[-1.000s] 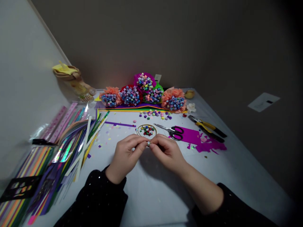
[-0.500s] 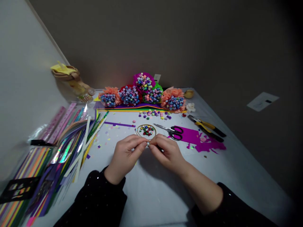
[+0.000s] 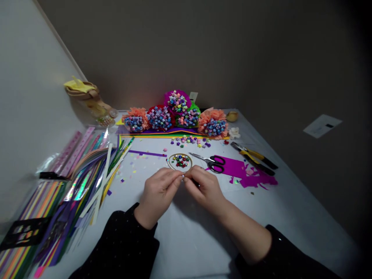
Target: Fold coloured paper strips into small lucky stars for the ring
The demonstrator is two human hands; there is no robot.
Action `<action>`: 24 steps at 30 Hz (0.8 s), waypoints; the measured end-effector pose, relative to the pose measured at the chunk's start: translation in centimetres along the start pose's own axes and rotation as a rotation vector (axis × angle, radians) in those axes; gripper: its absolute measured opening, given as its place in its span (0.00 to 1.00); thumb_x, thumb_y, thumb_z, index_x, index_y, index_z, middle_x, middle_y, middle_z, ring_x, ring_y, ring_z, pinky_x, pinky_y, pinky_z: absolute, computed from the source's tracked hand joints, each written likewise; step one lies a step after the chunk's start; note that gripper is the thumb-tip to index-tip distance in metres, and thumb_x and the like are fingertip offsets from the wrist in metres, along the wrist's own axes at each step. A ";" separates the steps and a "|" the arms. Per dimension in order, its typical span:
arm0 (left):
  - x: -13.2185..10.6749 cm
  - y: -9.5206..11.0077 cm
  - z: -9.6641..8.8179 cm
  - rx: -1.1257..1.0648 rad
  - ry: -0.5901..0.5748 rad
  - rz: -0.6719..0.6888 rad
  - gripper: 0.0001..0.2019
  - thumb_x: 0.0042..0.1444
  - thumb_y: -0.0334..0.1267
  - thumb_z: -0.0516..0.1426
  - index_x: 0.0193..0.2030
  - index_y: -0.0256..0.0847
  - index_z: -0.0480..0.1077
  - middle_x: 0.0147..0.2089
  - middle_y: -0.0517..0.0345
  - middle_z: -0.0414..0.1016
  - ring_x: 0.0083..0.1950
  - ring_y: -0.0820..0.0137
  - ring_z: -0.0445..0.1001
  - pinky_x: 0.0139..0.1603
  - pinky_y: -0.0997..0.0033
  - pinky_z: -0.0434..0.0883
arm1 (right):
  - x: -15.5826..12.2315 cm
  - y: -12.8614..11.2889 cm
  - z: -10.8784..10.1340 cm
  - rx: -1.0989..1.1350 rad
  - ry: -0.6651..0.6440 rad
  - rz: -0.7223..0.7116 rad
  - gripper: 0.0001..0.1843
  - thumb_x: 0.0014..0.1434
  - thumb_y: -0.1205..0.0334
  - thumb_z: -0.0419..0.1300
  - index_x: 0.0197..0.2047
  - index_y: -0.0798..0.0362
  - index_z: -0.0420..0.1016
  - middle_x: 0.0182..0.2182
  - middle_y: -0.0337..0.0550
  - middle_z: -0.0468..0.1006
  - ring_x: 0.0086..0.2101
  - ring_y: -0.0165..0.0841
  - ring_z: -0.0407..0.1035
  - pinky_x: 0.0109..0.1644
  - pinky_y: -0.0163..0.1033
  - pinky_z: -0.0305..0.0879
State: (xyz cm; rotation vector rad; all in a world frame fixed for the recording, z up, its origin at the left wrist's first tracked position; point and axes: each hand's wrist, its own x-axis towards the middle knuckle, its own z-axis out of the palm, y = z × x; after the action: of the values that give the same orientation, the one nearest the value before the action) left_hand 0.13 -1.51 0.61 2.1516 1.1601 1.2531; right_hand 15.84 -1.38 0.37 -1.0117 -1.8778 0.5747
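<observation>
Pinched between both hands' fingertips is a small shiny silver paper star point(image 3: 183, 176); its exact shape is too small to make out fully. My left hand point(image 3: 160, 192) grips it from the left, with thumb and index finger pressed together. From the right, thumb and curled fingers of my right hand point(image 3: 205, 190) close on the same piece. Just beyond the fingertips lies an oval, gold-rimmed dish point(image 3: 190, 158), its near edge partly hidden by the hands. Shiny red, green, blue and gold paper stars point(image 3: 180, 160) lie inside it. Black-handled scissors point(image 3: 213, 162) rest right of the dish.
Paper strips point(image 3: 99, 186) and packs cover the left side. Yellow-black pliers point(image 3: 255, 157) and torn magenta paper point(image 3: 232, 166) lie at right. Loose pastel stars point(image 3: 190, 140) lie behind the dish, before several star bouquets point(image 3: 159, 117). A boot-shaped holder point(image 3: 90, 100) stands back left.
Both hands keep their pinch on the small silver star, with slight finger movement. My left hand and sleeve have shifted a little to the right. The things on the table stay in place.
</observation>
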 end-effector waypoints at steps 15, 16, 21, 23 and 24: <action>0.7 0.2 -0.8 -0.069 0.012 0.023 0.05 0.56 0.30 0.55 0.34 0.40 0.72 0.31 0.57 0.74 0.36 0.71 0.72 0.37 0.70 0.71 | 0.6 0.0 -0.4 0.595 -0.122 0.456 0.12 0.54 0.55 0.57 0.25 0.54 0.67 0.16 0.33 0.61 0.19 0.24 0.55 0.21 0.30 0.52; 0.7 0.2 -0.8 -0.064 -0.002 0.030 0.05 0.56 0.30 0.55 0.35 0.41 0.72 0.32 0.56 0.74 0.37 0.71 0.72 0.37 0.69 0.71 | 0.6 0.0 -0.4 0.594 -0.117 0.457 0.12 0.54 0.55 0.57 0.25 0.54 0.67 0.17 0.33 0.61 0.19 0.24 0.55 0.21 0.30 0.52; 0.5 0.1 -0.8 -0.051 -0.022 0.034 0.05 0.56 0.32 0.56 0.38 0.41 0.72 0.35 0.56 0.75 0.39 0.70 0.72 0.39 0.68 0.71 | 0.7 -0.1 -0.5 0.522 -0.112 0.412 0.12 0.55 0.56 0.56 0.25 0.54 0.67 0.19 0.35 0.64 0.21 0.25 0.59 0.25 0.32 0.55; 0.5 0.1 -0.8 -0.053 -0.020 0.032 0.05 0.56 0.31 0.55 0.37 0.41 0.72 0.34 0.56 0.74 0.38 0.70 0.72 0.39 0.68 0.71 | 0.7 -0.2 -0.5 0.447 -0.107 0.353 0.10 0.56 0.59 0.55 0.26 0.54 0.67 0.21 0.36 0.67 0.23 0.26 0.61 0.27 0.33 0.57; 0.5 0.1 -0.8 -0.055 -0.020 0.030 0.04 0.56 0.31 0.55 0.37 0.41 0.71 0.33 0.57 0.74 0.38 0.71 0.72 0.39 0.69 0.70 | 0.6 -0.2 -0.5 0.395 -0.101 0.311 0.10 0.56 0.61 0.54 0.26 0.54 0.67 0.21 0.37 0.68 0.24 0.27 0.62 0.28 0.33 0.58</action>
State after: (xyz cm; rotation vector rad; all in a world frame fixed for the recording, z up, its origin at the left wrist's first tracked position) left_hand -0.40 -1.22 1.33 2.1438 1.0769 1.2589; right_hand 16.02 -1.00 1.11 -1.0259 -1.6103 1.1489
